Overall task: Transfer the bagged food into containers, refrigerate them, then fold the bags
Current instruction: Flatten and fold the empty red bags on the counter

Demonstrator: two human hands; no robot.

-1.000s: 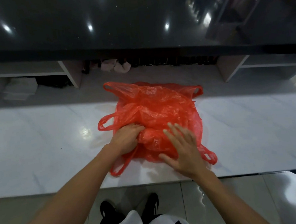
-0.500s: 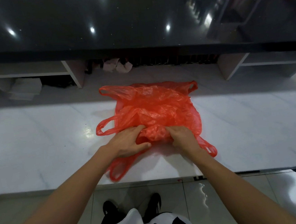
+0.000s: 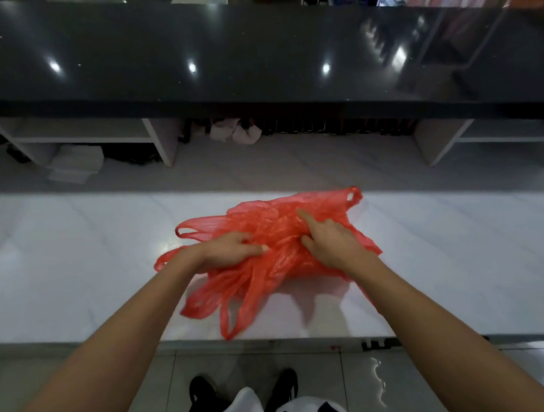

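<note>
A white marble-patterned bench (image 3: 53, 260) runs across the view, seen from above by the person standing at its near edge. Toward the middle of the bench, close to the near edge, lies a crumpled red plastic bag (image 3: 277, 238), thin and translucent. One handle loop sticks out to the left, two more loops trail toward the near edge, with the longest just reaching it, and another handle points toward the far right. The left hand (image 3: 232, 251) rests on the left part of the bag with its fingers curled into the bunched plastic, its grip grasping a fold. Just to its right, the right hand (image 3: 332, 241) also has a grip clenched on the plastic, with the index finger stretched out flat and pointing toward the far edge while the thumb tucks into the gathered material. The two hands sit close together, separated by a ridge of bunched bag. Beyond the far edge, a glossy black counter (image 3: 249, 52) spans the scene, with open white shelves (image 3: 84, 134) beneath it.
</note>
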